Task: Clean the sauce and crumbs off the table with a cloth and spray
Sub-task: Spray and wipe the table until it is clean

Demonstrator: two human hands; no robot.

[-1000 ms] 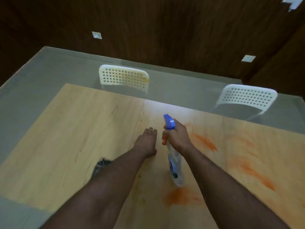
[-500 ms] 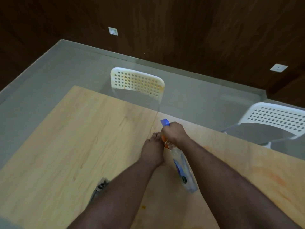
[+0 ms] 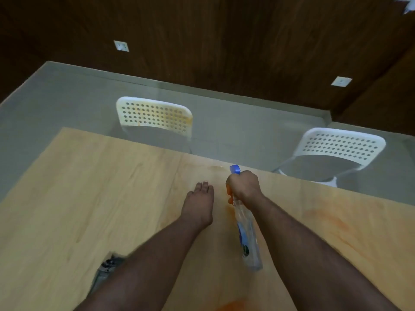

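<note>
Since a moment before, both hands drew apart: left (image 3: 198, 204) flat and empty, right (image 3: 243, 187) gripping the light, slick bottle (image 3: 247, 239) at its neck.

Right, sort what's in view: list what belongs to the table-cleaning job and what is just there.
Part of the job:
- spray bottle, gripped in the right hand
- left hand, fingers straight, over the table
- orange sauce smears on the wood
- grey cloth, lying beside the left forearm

Just there:
- two white perforated chairs
- wall sockets

bare table (image 3: 101, 187) leftward, cloth (image 3: 105, 270) near left forearm
</note>
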